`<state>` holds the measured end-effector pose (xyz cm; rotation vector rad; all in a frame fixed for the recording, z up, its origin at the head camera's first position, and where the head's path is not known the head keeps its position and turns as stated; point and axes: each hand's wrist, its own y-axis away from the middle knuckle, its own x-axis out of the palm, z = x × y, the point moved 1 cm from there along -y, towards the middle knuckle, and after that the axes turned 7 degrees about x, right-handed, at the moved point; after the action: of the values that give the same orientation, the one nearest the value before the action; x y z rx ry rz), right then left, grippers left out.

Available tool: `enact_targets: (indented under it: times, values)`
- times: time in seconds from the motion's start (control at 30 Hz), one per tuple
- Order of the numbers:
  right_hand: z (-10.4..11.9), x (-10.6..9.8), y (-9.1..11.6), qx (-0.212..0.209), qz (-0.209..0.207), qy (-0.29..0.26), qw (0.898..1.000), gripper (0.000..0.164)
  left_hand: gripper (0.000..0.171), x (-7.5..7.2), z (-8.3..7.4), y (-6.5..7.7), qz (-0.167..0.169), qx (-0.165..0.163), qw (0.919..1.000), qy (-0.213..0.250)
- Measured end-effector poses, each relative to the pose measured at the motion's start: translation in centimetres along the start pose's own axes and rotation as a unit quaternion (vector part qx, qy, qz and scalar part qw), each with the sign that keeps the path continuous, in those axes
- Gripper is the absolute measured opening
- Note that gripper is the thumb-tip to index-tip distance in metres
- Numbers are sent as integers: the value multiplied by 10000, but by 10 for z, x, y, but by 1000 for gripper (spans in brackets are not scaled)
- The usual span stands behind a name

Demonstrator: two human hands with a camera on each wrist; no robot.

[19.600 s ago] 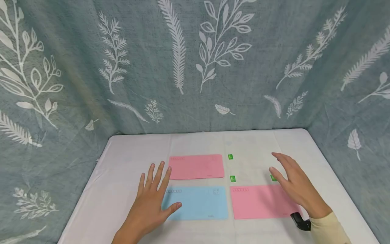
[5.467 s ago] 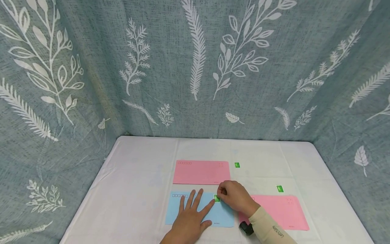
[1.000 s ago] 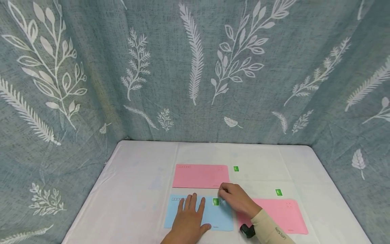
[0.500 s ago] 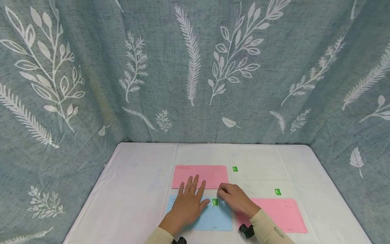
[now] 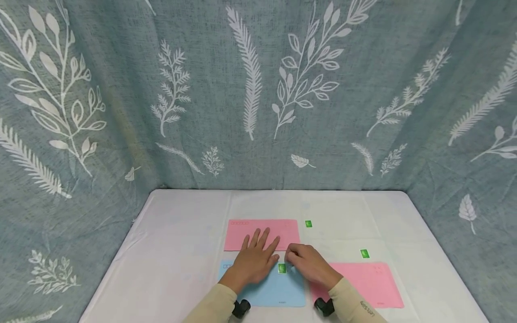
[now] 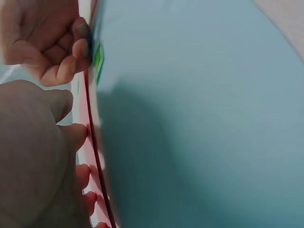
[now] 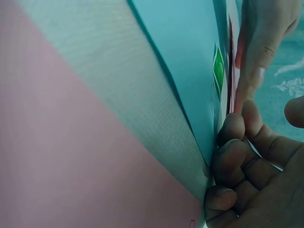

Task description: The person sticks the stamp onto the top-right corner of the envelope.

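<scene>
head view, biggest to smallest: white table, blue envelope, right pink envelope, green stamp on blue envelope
1. White table
2. Blue envelope and right pink envelope: look alike, both partly covered, so unranked
3. Green stamp

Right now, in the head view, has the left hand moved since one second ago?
Yes. The left hand moved toward the table's far edge and now reaches over the far pink envelope, not just the blue envelope.
</scene>
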<state>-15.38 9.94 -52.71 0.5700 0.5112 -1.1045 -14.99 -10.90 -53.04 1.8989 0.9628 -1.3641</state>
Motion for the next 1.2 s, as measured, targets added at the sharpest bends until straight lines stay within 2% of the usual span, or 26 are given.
enact_targets:
  times: [0.17,0.5,0.83,1.0,1.2]
  values:
    - [1,0,1,-15,-26,72,10000,24,56,-5,-4,3,75,-13,10000,22]
    - [-1,-2,-2,-8,10,12,10000,23,55,-5,-7,1,65,-120,9999,105]
    - [-3,-9,-5,-175,-28,-84,9998,24,58,6,-3,-7,-115,-227,9993,-260]
    - [-7,-28,-8,-283,-139,6,9995,22,57,9,-2,-8,-41,-221,9990,-384]
    - [-14,-69,-24,-184,-403,23,9990,15,56,9,4,-10,17,-127,9985,-529]
